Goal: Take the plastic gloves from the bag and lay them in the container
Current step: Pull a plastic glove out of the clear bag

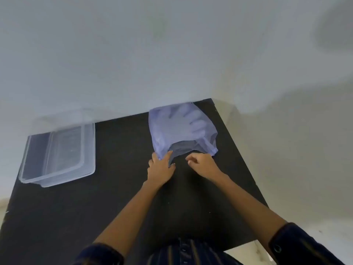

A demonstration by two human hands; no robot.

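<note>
1. Container (57, 155): clear plastic, rectangular, open top, sits at the far left edge of the black desk (107, 197), up against the white wall (172, 54). Looks empty, though the clear plastic makes that hard to confirm.
2. Left hand (161, 169): reaches forward over the middle of the desk, fingers pinched on the near left corner of the bag's open mouth. Thumb and fingers are closed onto the plastic edge.
3. Bag (179, 129): translucent bluish plastic, lies near the far right corner of the desk, its far end touching the wall. Mouth faces the person and gapes open, dark inside.
4. Plastic gloves (193, 119): still inside the bag, pale finger shapes show through the film in the far half. Count cannot be told.
5. Right hand (202, 162): just beside the near right part of the bag mouth, fingers curled in loosely, narrow. Cannot tell if it pinches the bag rim or is only next to it.
6. Both forearms bare, dark sleeves (298, 243) rolled up near the elbows at the near edge of the desk; striped shirt (189, 253) visible at bottom centre.
</note>
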